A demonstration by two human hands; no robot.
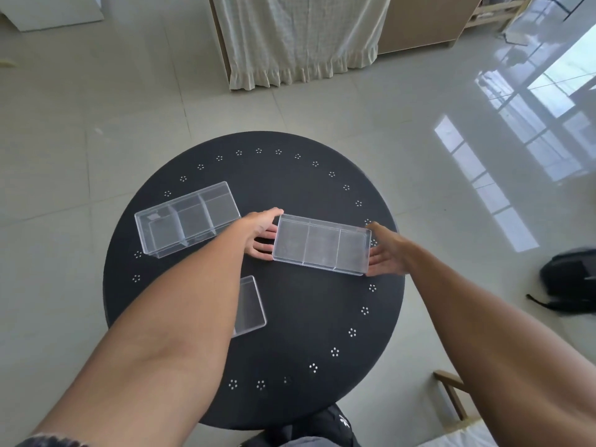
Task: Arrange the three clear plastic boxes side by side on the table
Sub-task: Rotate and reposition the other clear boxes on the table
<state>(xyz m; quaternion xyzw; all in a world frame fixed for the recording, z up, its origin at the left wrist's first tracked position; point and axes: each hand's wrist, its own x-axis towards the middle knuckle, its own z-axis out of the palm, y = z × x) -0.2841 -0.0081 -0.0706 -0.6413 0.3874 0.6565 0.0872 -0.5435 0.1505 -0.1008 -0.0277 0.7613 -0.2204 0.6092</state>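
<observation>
Three clear plastic boxes with inner dividers are on a round black table [290,175]. One box [187,217] lies at the left, tilted slightly. A second box [322,245] is at the centre right, gripped at both short ends: my left hand [263,232] presses its left end and my right hand [385,250] its right end. Whether this box rests on the table or is just off it I cannot tell. The third box [250,306] lies nearer to me, mostly hidden under my left forearm.
The table stands on a glossy tiled floor. A black backpack [567,282] lies on the floor at the right. A curtained cabinet [300,40] stands beyond the table. A wooden chair part [451,395] shows at the lower right.
</observation>
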